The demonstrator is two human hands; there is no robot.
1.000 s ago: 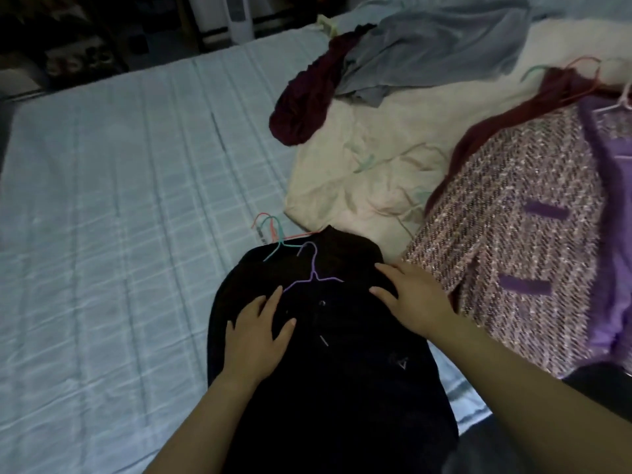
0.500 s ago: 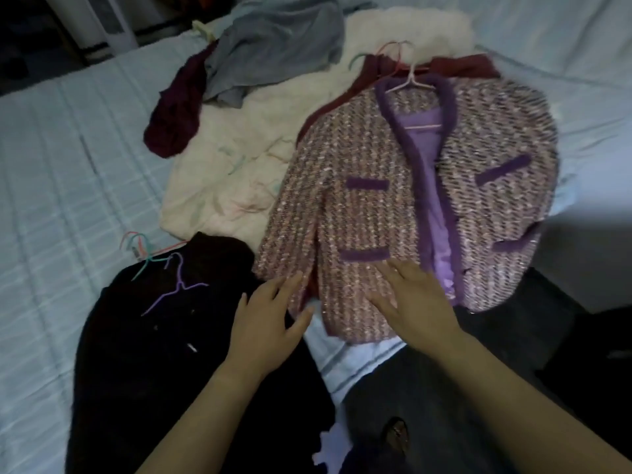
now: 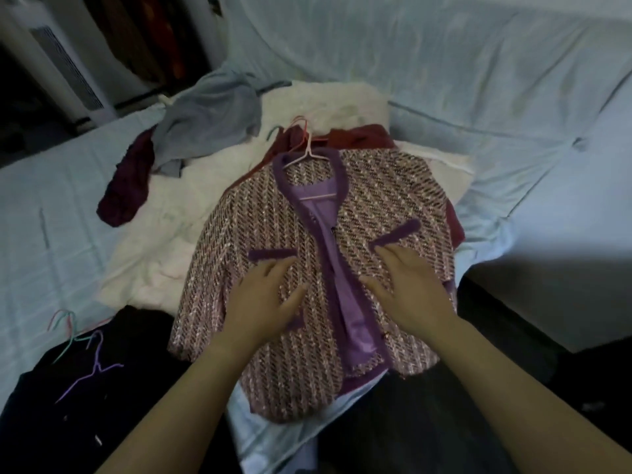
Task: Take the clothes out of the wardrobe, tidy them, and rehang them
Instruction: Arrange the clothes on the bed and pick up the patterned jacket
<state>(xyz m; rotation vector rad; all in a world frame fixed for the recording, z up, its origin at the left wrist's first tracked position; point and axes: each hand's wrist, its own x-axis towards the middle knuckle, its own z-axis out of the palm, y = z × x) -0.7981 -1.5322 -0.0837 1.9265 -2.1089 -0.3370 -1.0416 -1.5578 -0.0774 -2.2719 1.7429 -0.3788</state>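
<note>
A pink and purple tweed jacket (image 3: 273, 220) lies front up on the bed, on a pale pink hanger (image 3: 305, 152) whose hook shows at the collar. My left hand (image 3: 263, 302) rests flat on its left front panel, fingers spread. On the right front panel my right hand (image 3: 407, 289) lies flat too, fingers apart, just below a purple pocket trim. A dark red garment (image 3: 359, 136) sits under the jacket. A black garment (image 3: 102, 381) with a purple hanger (image 3: 94, 371) on top lies at the lower left.
A cream blanket (image 3: 164, 241) lies under the clothes on the pale blue bed (image 3: 51, 206). A grey garment (image 3: 212, 121) and a maroon one (image 3: 128, 186) are heaped at the back left. A white appliance (image 3: 65, 63) stands beyond the bed. Dark floor shows at the lower right.
Both hands left the black garment and moved right onto the tweed jacket. My view swung right, so the jacket now fills the centre.
</note>
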